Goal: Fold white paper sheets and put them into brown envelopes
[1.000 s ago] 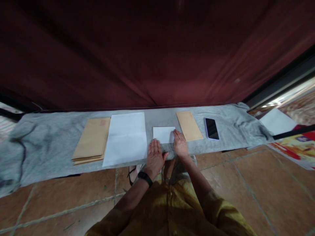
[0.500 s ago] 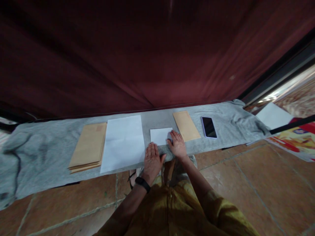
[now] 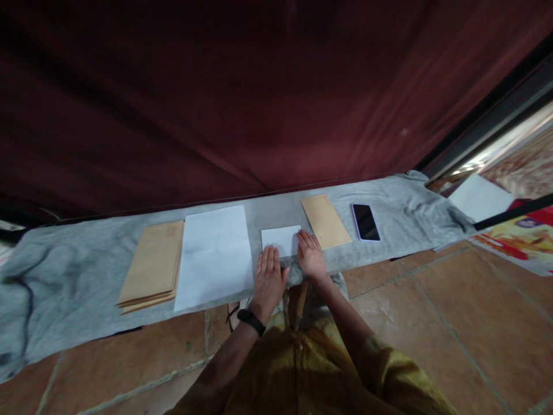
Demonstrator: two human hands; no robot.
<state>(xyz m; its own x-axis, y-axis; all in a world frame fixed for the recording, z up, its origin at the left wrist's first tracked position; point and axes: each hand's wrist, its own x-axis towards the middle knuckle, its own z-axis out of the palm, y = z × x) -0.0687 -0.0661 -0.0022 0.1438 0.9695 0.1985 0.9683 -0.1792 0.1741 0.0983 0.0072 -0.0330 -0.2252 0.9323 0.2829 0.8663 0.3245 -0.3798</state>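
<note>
A small folded sheet of white paper (image 3: 281,239) lies flat on the grey cloth in front of me. My left hand (image 3: 268,276) rests on its lower left part, fingers stretched out and flat. On its right edge lies my right hand (image 3: 310,253), fingers extended, with the fingertips on the paper. A single brown envelope (image 3: 326,221) sits just beyond my right hand. To the left of my left hand is a larger white sheet stack (image 3: 215,253), and beside it a pile of brown envelopes (image 3: 151,262).
A phone (image 3: 366,222) with a purple case lies right of the single envelope. The grey cloth (image 3: 78,265) covers a long narrow surface against a dark red curtain (image 3: 259,115). Tiled floor (image 3: 410,323) shows below, and a colourful printed box (image 3: 522,236) stands at far right.
My left hand has slid slightly up onto the lower left of the folded paper. My right hand stays at its right edge. The view has shifted a little.
</note>
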